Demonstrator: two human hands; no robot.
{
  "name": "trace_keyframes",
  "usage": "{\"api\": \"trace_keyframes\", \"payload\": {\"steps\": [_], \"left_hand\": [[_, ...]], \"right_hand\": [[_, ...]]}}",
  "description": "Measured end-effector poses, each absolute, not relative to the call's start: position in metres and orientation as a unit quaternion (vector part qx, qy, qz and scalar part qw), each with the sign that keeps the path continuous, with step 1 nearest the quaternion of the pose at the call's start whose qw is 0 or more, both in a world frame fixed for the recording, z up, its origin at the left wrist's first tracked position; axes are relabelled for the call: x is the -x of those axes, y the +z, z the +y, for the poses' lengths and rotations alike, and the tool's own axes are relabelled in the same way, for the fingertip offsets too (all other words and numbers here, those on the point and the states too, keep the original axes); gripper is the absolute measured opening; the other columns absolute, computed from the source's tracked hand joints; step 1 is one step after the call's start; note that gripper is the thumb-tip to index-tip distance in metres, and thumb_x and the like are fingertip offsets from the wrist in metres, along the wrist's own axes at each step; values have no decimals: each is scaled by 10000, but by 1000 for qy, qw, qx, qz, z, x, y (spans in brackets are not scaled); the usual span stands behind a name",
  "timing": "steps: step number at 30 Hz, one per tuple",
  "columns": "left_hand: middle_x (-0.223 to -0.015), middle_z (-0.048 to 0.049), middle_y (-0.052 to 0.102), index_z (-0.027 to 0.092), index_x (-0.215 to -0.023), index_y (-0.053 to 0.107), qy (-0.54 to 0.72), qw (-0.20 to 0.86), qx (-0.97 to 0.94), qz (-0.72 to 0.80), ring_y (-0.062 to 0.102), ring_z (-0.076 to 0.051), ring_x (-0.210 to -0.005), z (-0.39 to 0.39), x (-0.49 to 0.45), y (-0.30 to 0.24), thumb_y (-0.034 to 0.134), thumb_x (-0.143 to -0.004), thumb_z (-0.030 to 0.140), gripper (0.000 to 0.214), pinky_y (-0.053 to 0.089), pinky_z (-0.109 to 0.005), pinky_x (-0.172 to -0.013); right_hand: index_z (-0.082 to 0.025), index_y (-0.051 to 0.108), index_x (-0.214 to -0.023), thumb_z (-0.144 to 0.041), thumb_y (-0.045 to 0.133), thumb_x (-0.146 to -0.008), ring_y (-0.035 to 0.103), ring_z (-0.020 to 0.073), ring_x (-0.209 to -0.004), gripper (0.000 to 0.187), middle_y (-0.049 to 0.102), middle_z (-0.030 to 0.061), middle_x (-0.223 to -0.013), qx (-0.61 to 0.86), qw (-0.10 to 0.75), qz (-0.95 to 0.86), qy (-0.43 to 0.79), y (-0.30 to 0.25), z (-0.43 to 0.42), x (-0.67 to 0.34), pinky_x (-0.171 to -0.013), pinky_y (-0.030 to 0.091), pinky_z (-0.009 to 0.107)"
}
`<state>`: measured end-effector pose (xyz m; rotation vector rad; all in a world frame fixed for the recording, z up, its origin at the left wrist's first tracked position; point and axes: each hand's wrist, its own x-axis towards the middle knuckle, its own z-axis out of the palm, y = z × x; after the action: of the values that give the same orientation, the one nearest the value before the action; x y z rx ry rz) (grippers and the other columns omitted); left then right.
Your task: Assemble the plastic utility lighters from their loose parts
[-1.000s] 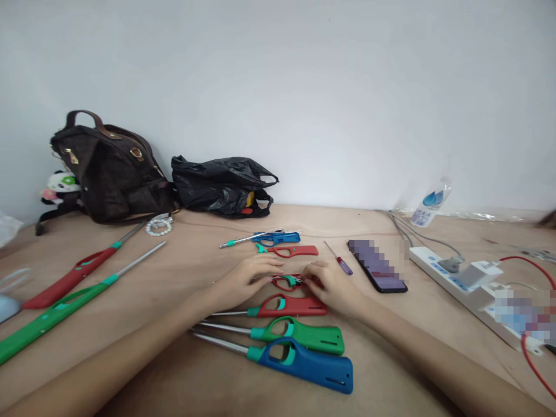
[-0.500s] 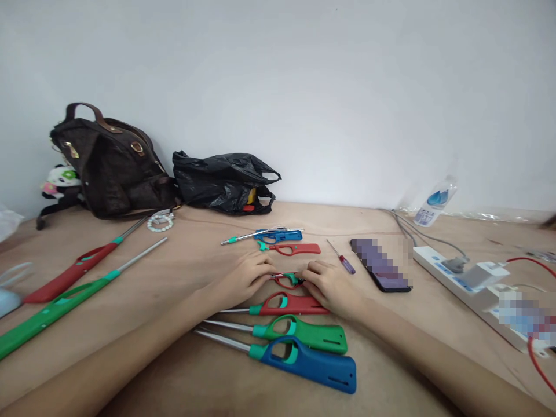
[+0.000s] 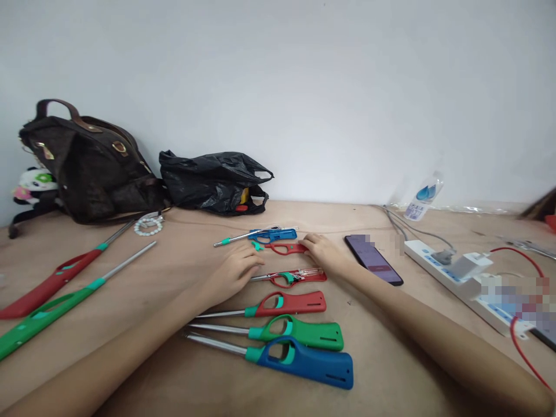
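An opened red lighter (image 3: 290, 279), the long-tubed kind, lies with its clear fuel tank and teal trigger showing. My left hand (image 3: 237, 269) is at its metal tube, with fingers bent and the thumb against the tube; their grip is partly hidden. Farther back, my right hand (image 3: 322, 252) has its fingertips closed on the end of a loose red casing half (image 3: 284, 248). A teal piece (image 3: 257, 246) lies at that half's left end. Behind is an opened blue lighter (image 3: 273, 234). Nearer me lie a closed red lighter (image 3: 299, 302), a green one (image 3: 308, 335) and a blue one (image 3: 313, 364).
Two longer lighters, red (image 3: 56, 284) and green (image 3: 56, 310), lie at left, with a bead bracelet (image 3: 147, 226) behind. A backpack (image 3: 99, 168) and black plastic bag (image 3: 208, 182) stand by the wall. At right are a phone (image 3: 376, 260), power strip (image 3: 447, 272) and bottle (image 3: 423, 200).
My right hand has left the opened red lighter and moved back to the loose red casing half. My left hand has shifted slightly left. The screwdriver is now out of sight.
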<state>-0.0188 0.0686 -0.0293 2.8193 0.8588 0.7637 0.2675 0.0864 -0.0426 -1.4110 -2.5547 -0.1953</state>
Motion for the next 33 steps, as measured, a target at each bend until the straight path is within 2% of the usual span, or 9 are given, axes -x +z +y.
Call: {"api": "trace_keyframes", "payload": {"steps": [6,11,16,23,33], "left_hand": [[-938,-70,641,166,-943,648,265,29,-923,278,565,-215,-935,68,18,-27,398,-957,170,250,457,-349,-840],[-989,-69,640,176,-957,614,282,41,-916,282,571,-214,-969,64,18,-22,379,-944,156,236,449,-357,-874],[-1012,-65,620,172,-1002,533,326,103,-877,337,581,-211,-972,57,14,-18,419,-944,242,146,471,-349,-859],[-1046,-50,666,190,-1025,596,281,125,-898,316,603,-212,-1018,54,10,-29,508,-909,207,146,469,-343,-918],[-983,-43,697,187,-962,648,254,115,-912,299,623,-206,-963,56,9,-33,558,-909,199,105,483,-333,-878]], "right_hand": [[-106,585,-1169,-98,487,-902,606,251,-1004,285,620,160,-1076,417,98,-900,-85,-43,85,-281,-881,508,403],[-145,569,-1187,-76,496,-836,603,247,-1011,365,602,141,-1109,410,187,-891,-53,-34,68,-293,-886,524,412],[-169,588,-1206,-120,500,-855,612,221,-984,365,599,132,-1107,374,232,-898,26,-27,38,-292,-850,547,373],[-178,625,-1204,-164,532,-861,624,209,-944,356,612,130,-1101,362,214,-906,57,-30,23,-289,-813,558,349],[-179,629,-1215,-182,524,-875,630,220,-956,356,614,131,-1115,378,195,-903,62,-31,22,-286,-831,556,374]]}}
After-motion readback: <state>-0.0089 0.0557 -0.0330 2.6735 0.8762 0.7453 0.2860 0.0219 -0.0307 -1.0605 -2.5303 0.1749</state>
